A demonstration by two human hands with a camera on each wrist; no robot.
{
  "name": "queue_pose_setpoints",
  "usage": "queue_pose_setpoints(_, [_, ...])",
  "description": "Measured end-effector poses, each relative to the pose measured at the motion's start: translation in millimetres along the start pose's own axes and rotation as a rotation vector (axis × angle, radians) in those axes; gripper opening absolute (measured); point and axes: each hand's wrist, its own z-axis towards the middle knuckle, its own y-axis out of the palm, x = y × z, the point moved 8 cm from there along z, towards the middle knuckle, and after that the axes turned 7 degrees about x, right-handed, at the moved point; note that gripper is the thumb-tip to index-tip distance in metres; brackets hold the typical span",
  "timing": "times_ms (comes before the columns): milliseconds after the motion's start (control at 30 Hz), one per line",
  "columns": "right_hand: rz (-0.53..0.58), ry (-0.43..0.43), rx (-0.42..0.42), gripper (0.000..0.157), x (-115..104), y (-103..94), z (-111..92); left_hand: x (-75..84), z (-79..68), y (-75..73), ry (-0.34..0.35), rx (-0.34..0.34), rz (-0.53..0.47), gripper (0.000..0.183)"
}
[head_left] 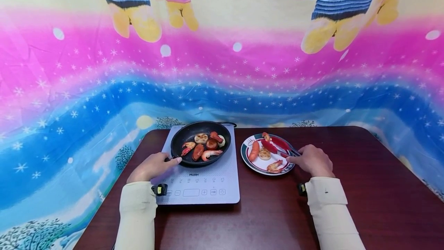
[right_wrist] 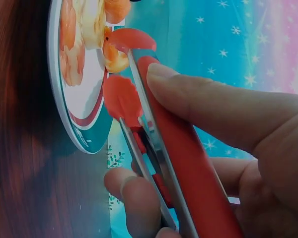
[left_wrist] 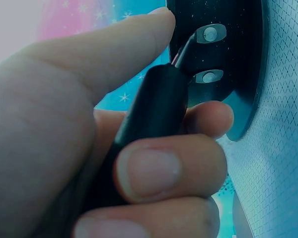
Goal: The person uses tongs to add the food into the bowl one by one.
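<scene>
My left hand (head_left: pixel 154 167) grips the black handle (left_wrist: pixel 151 104) of a frying pan (head_left: pixel 183 137), thumb stretched along toward the pan's wall. In the pan lie a lotus root slice (head_left: pixel 201 138), sausage pieces (head_left: pixel 198 152), shrimp (head_left: pixel 211 154) and other browned food. In my right hand (head_left: pixel 313 160) are red-tipped metal tongs (right_wrist: pixel 176 148), held between thumb and fingers. Their tips stand apart over the far side of a plate (head_left: pixel 245 157), close to a small orange-yellow piece (head_left: pixel 266 136). A sausage (head_left: pixel 254 151), a lotus root slice (head_left: pixel 264 154) and a shrimp (head_left: pixel 275 166) lie on the plate.
The pan sits on the back part of a white induction cooker (head_left: pixel 222 182) with its control panel toward me. Cooker and plate stand side by side on a dark brown table (head_left: pixel 364 188). A patterned cloth (head_left: pixel 236 72) hangs right behind the table's far edge.
</scene>
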Motion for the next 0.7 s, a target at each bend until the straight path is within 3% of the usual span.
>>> queue_pose_setpoints(167, [-0.003, 0.014, -0.018, 0.078, 1.1, 2.9, 0.2, -0.1, -0.9, -0.4, -0.004, -0.002, -0.004, 0.050])
queue_pose_setpoints(400, [0.011, -0.008, -0.039, 0.067, -0.7, 5.1, -0.3, -2.5, -1.3, 0.7, -0.023, -0.002, -0.010, 0.051])
queue_pose_setpoints(700, [-0.031, -0.016, -0.006, 0.066, 4.7, -3.8, -1.7, -2.2, -0.8, 1.0, -0.025, 0.001, -0.015, 0.051])
